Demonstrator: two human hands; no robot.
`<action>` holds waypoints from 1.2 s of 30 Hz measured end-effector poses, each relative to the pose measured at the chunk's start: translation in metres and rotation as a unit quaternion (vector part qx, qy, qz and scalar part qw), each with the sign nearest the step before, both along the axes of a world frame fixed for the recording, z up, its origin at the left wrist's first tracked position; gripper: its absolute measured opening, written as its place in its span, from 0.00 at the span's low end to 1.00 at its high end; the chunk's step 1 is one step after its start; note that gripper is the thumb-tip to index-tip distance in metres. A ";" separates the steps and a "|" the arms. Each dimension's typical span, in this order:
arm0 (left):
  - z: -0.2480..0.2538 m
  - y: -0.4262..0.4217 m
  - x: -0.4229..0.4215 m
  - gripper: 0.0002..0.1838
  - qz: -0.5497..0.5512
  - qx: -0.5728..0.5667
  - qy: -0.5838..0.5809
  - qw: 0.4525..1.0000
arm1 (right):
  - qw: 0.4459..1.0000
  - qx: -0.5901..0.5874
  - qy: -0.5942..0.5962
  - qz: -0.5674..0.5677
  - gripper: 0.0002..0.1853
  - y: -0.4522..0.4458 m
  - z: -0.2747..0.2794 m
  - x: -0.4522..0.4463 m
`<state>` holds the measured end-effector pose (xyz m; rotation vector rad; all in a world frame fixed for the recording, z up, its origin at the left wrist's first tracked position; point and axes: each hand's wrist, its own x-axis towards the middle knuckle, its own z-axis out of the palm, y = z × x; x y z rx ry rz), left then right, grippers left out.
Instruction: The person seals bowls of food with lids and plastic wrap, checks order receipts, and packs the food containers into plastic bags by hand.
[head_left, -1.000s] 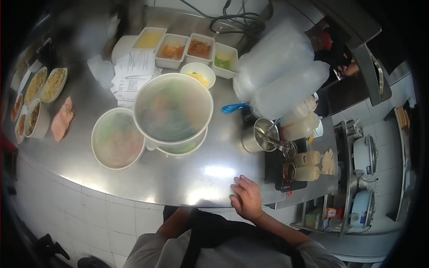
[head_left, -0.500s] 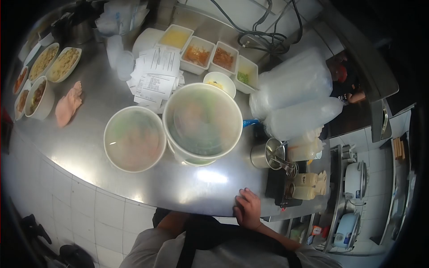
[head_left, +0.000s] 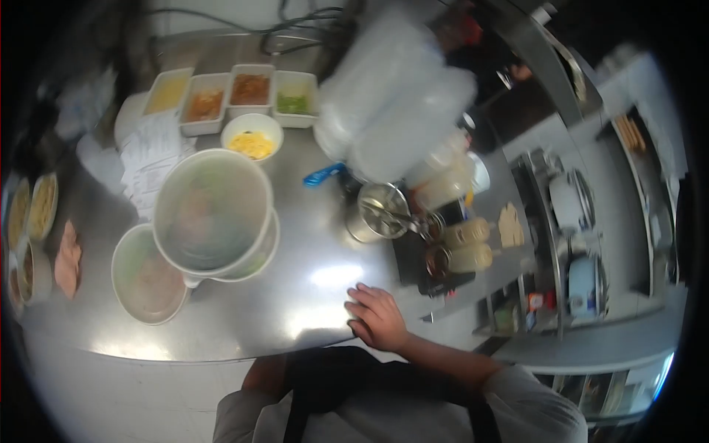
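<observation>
My right hand (head_left: 375, 316) rests at the front edge of the steel counter (head_left: 251, 325), fingers spread and holding nothing. My left forearm (head_left: 264, 374) goes down below the counter edge, so the left hand is hidden. Left of centre, a large white bowl with a translucent lid (head_left: 210, 203) stands on top of another bowl (head_left: 264, 247). Beside them is a second lidded bowl (head_left: 150, 277). Greenish and pinkish contents show through the lids. Nearest to my right hand are a steel pot (head_left: 362, 227) with utensils in it and squeeze bottles (head_left: 469, 258).
White containers of toppings (head_left: 251, 87) line the back, with a small bowl of yellow food (head_left: 251, 142) before them. Paper slips (head_left: 151, 159) lie behind the bowls. Stacked clear plastic containers (head_left: 399, 103) stand back right. A pink piece of meat (head_left: 68, 262) lies far left.
The view has swung to the right, so the counter items appear further left. My right hand stays at the counter edge, its fingers a little more spread.
</observation>
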<state>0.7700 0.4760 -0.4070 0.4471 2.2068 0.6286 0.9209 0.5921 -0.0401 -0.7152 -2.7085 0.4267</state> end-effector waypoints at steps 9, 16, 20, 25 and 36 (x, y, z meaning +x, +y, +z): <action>0.004 -0.134 -0.015 0.13 -0.214 -0.091 0.295 0.927 | 0.999 0.005 0.048 -0.008 0.18 -0.016 -0.005 0.014; 0.238 -0.216 -0.144 0.05 0.045 0.174 0.358 0.916 | 0.991 -0.031 0.130 -0.013 0.23 -0.007 0.003 -0.004; 0.426 -0.144 -0.092 0.10 -0.378 0.231 0.301 0.845 | 0.970 -0.064 0.197 0.128 0.33 -0.061 0.080 -0.040; 0.578 -0.121 -0.050 0.18 -0.450 0.397 0.388 0.700 | 0.924 -0.194 0.126 0.303 0.32 -0.070 0.094 -0.079; 0.616 -0.180 -0.145 0.37 -0.066 0.159 0.652 0.738 | 0.878 -0.340 0.264 0.209 0.09 -0.001 0.160 -0.058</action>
